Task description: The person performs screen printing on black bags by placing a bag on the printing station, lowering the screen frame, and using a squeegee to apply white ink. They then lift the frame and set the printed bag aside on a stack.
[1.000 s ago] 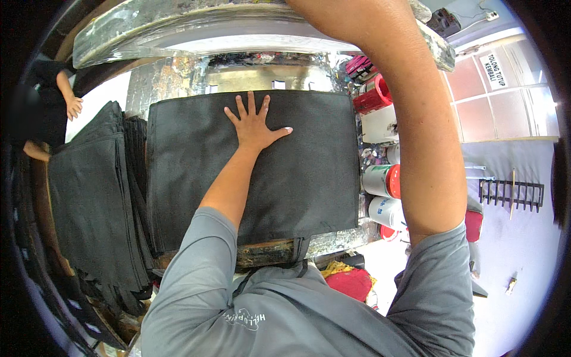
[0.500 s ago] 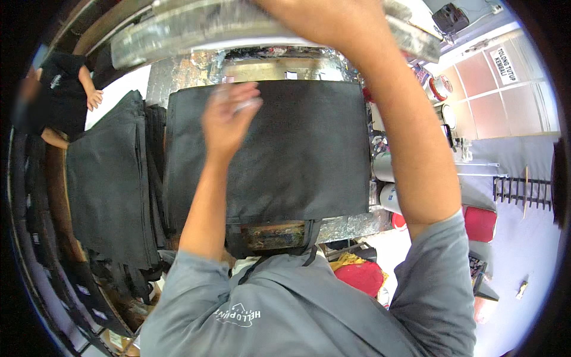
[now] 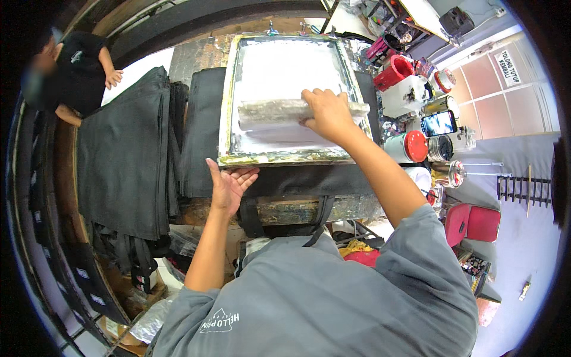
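Note:
A screen-printing frame (image 3: 279,159) lies flat over a black fabric bag (image 3: 199,128), white across its mesh. On the mesh rests a long pale squeegee (image 3: 270,113), smeared with ink, and my right hand (image 3: 330,113) grips it near its right end. At the frame's near left corner is my left hand (image 3: 229,185), palm up with thumb and fingers spread, its fingertips close to the frame's edge. The bag's two handles (image 3: 324,208) hang over the near edge of the worktable.
A stack of black bags (image 3: 125,154) lies to the left. Beyond it another person's hand (image 3: 113,77) shows. Ink tubs, a red-lidded jar (image 3: 415,146), a white jug (image 3: 404,97) and a lit phone (image 3: 439,123) crowd the right side. Red chairs (image 3: 480,223) stand farther right.
The raised screen frame has come down onto the bag. My right hand has moved nearer and now holds the squeegee. My left hand has shifted from above the bag to the frame's near edge.

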Action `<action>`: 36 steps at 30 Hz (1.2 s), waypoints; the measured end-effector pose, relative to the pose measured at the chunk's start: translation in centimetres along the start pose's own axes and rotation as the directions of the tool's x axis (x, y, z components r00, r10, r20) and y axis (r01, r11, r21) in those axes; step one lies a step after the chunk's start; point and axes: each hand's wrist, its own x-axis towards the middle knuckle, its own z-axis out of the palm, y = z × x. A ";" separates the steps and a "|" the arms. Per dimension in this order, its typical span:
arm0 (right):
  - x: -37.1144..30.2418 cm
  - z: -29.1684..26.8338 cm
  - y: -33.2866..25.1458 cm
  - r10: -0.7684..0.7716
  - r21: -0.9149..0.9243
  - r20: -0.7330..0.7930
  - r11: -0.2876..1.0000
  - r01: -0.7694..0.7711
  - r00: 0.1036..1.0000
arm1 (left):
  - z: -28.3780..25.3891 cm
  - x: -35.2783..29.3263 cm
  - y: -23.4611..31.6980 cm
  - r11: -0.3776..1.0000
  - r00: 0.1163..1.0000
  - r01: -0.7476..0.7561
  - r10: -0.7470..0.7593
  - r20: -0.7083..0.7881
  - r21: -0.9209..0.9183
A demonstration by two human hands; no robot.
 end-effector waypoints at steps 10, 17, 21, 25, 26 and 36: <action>-2.5 5.6 -1.9 0.028 -0.072 -0.088 0.997 -0.034 0.996 | -0.6 1.1 -2.3 0.997 0.991 0.066 -0.061 -0.122 0.034; 10.1 7.2 4.8 -0.035 -0.044 0.087 0.998 0.039 0.996 | -1.0 2.5 -2.8 0.988 0.966 0.143 -0.151 -0.210 -0.054; 12.3 5.7 5.0 -0.078 -0.040 0.099 0.996 0.082 0.992 | 0.1 3.9 2.9 0.568 0.939 0.305 -0.049 -0.339 0.764; 10.6 10.2 6.4 -0.016 -0.052 -0.138 0.999 0.008 0.990 | 8.1 12.8 7.8 -0.235 0.669 -0.393 0.590 0.452 0.889; 10.4 11.0 6.8 -0.047 -0.076 -0.156 0.997 0.036 0.987 | 9.5 15.9 7.9 -0.449 0.537 -0.394 0.596 0.598 0.802; 6.7 10.9 9.7 0.007 -0.178 -0.275 0.982 -0.058 0.961 | 7.7 25.5 5.3 -0.610 0.639 -0.294 0.447 0.626 0.736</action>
